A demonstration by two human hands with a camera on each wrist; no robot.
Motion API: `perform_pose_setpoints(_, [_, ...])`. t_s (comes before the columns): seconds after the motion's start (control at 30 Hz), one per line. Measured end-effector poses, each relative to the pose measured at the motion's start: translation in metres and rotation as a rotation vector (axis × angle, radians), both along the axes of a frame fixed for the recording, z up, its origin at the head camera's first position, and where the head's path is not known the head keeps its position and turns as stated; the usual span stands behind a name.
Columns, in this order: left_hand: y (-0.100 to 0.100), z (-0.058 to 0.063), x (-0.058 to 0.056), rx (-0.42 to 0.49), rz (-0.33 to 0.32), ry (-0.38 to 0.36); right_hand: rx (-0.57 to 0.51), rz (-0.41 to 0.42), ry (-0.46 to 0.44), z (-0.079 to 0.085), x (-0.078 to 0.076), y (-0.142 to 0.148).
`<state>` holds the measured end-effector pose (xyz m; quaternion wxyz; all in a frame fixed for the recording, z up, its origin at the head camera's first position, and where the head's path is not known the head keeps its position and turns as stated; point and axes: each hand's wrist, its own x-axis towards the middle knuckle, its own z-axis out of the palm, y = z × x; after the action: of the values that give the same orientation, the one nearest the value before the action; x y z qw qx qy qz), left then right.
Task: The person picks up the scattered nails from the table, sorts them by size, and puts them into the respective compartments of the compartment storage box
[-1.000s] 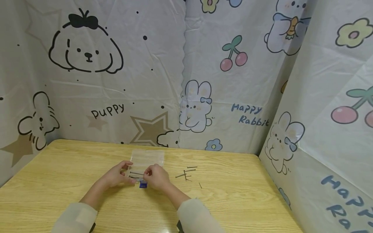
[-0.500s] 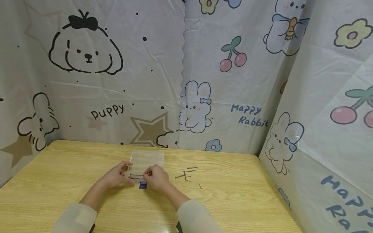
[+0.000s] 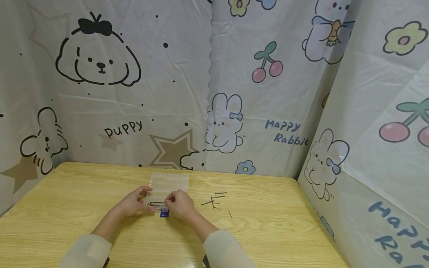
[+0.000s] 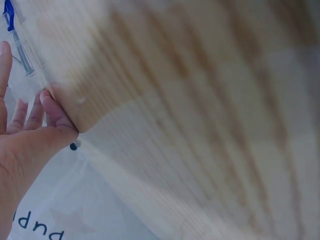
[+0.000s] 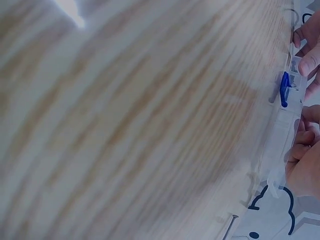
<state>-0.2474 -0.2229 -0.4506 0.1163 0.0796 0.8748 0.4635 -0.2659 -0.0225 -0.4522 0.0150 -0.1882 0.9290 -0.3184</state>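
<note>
A clear plastic box with its lid point(image 3: 169, 181) lifted open lies at the middle of the table, a blue latch point(image 3: 164, 213) on its near side. My left hand point(image 3: 135, 202) holds the box's left end, thumb in front and fingers behind. Over the box, my right hand point(image 3: 180, 204) pinches one end of a long thin nail point(image 3: 157, 202), which points left and lies nearly level. More nails point(image 4: 22, 57) show through the clear wall in the left wrist view. My right fingers hide part of the box's right side.
Several loose nails point(image 3: 212, 201) lie scattered to the right of the box, with one small nail point(image 3: 230, 214) a little apart. The wooden table point(image 3: 275, 223) is bounded by a patterned cloth point(image 3: 177, 93) at the back and sides.
The left end of the pinched nail has tipped down, from slanted to nearly level in the box. Both hands have stayed nearly in place.
</note>
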Motion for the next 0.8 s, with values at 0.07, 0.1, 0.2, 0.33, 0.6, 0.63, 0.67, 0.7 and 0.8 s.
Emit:
perform_pose_setpoints(0.07, [-0.0001, -0.0006, 0.0, 0.001, 0.001, -0.003, -0.015, -0.003, -0.009, -0.0008, -0.0005, 0.0])
perform_pose_setpoints(0.1, [-0.0002, -0.0008, -0.0001, 0.001, 0.002, -0.004, -0.021, -0.006, -0.014, -0.0013, -0.0008, 0.0])
perform_pose_setpoints(0.2, [-0.0003, -0.0014, -0.0005, 0.002, 0.003, -0.004, -0.041, -0.01, -0.025, -0.0026, -0.0013, 0.0])
perform_pose_setpoints(0.33, [-0.0004, -0.0017, -0.0013, 0.002, 0.004, -0.002, -0.064, -0.014, -0.033, -0.0024, -0.0013, 0.0004])
perform_pose_setpoints(0.6, [0.0006, -0.0021, -0.0019, -0.002, 0.008, -0.005, -0.113, 0.024, -0.057, 0.0019, -0.0021, 0.0043])
perform_pose_setpoints(0.63, [0.0008, -0.002, -0.002, -0.006, 0.011, -0.005, -0.12, 0.032, -0.057, 0.0025, -0.0026, 0.0052])
perform_pose_setpoints(0.67, [0.0008, -0.002, -0.0022, -0.008, 0.014, -0.006, -0.127, 0.039, -0.057, 0.0032, -0.0029, 0.006])
perform_pose_setpoints(0.7, [0.0008, -0.0021, -0.0023, -0.011, 0.017, -0.007, -0.133, 0.046, -0.056, 0.004, -0.0032, 0.0069])
perform_pose_setpoints(0.8, [0.0004, -0.0029, -0.0028, -0.019, 0.027, -0.012, -0.125, 0.054, -0.038, 0.0068, -0.0037, 0.0097])
